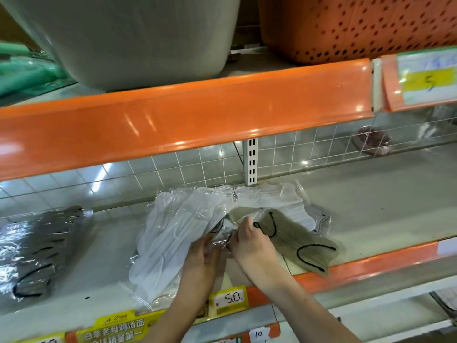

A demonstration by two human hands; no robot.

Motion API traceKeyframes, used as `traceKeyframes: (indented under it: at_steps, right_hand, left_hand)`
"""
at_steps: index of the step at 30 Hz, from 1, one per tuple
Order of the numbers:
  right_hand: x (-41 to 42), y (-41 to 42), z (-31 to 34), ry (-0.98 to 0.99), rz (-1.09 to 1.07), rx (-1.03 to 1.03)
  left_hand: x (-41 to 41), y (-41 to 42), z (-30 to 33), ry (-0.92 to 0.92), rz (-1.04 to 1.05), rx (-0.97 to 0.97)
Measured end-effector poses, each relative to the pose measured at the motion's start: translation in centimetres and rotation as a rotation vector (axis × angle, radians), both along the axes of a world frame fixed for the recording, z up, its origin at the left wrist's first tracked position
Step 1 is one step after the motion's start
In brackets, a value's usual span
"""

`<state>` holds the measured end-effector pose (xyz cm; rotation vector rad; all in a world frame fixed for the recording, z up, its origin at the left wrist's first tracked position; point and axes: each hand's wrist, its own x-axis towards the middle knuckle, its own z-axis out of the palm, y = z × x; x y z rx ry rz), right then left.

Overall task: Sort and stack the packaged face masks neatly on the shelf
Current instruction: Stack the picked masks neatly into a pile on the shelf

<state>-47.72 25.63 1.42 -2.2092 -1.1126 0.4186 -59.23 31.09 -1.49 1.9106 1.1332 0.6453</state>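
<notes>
Khaki masks near the shelf front edge are being pinched by the right hand. Clear wrapping is being pinched by the left hand.

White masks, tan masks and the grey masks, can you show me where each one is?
White masks (178, 233), head view: middle of the clear-wrapped pack.
Tan masks (300, 240), head view: flat part between the black ear loops.
Grey masks (37, 253), head view: middle of the pack at far left.
</notes>
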Motion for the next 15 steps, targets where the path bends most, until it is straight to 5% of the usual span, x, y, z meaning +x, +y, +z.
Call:
traceKeyframes:
  at_steps: [6,12,15]
  right_hand:
    - [-0.1,-1.6,1.2,0.022,-0.023,0.151]
    - [-1.0,-2.0,0.4,-0.128,-0.034,0.064]
    - [-0.7,-2.4,1.8,-0.233,-0.077,0.247]
  left_hand:
    - [1.1,-1.0,2.4,-0.526,0.029,-0.722]
    - [1.6,-0.8,3.6,-0.739,-0.143,-1.095]
    - [1.5,-0.8,4.0,-0.807,-0.117,-1.236]
